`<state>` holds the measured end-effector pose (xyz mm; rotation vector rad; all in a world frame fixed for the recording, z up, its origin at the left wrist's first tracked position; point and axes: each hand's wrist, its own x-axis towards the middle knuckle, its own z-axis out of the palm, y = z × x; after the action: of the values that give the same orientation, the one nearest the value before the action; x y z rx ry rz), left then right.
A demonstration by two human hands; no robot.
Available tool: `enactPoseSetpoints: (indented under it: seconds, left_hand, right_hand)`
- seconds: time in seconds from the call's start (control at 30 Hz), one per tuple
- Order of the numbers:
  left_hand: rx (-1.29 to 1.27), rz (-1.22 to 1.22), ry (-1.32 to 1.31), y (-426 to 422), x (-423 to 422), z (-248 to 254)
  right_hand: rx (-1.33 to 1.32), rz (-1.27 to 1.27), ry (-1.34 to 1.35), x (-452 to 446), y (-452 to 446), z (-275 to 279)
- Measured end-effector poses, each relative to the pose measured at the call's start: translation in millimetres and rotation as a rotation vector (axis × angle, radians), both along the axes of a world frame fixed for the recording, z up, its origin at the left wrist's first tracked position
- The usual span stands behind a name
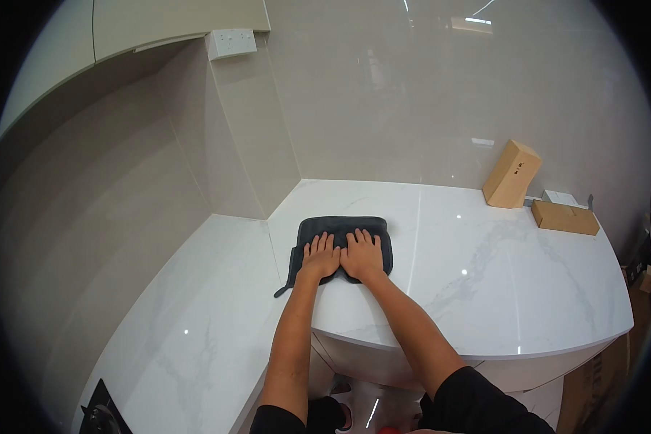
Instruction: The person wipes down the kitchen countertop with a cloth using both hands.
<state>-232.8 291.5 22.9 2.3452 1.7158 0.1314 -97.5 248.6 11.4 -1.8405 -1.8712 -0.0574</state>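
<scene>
A dark grey, flat, folded piece that looks like cloth or a soft pouch (343, 226) lies on the white marbled countertop (448, 289), close to the corner. From its lower left corner sticks out a small tab or loop. My left hand (321, 257) rests flat on its left half, fingers stretched forward. Beside it, my right hand (362, 256) lies flat on the right half with the fingers spread. The two thumbs meet or nearly meet in the middle. Both palms hide part of the dark piece, so I cannot tell exactly what it is.
Toward the back right stand a wooden block (512, 173), a brown cardboard box (565, 218) and a small white box (560, 197). A black hob edge (103, 411) shows at lower left. A white socket (233, 43) hangs below the cupboard (173, 25). Cartons (593, 369) stand right of the counter.
</scene>
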Motion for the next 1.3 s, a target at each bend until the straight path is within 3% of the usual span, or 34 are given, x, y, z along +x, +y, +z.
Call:
enactPoseSetpoints:
  seconds: [0.57,0.83,1.3]
  left_hand:
    - [0.035,0.068,0.077,-2.9,4.0,-3.5]
    - [0.047,0.011,0.061,-66.9,0.4,1.2]
    - [0.139,-0.038,0.121,-147.2,-6.2,0.1]
  right_hand:
    - [-0.194,0.090,-0.114,10.6,5.5,11.2]
    - [-0.574,0.182,-0.045,19.1,-44.1,25.6]
    - [-0.567,0.238,-0.071,21.1,-114.5,27.6]
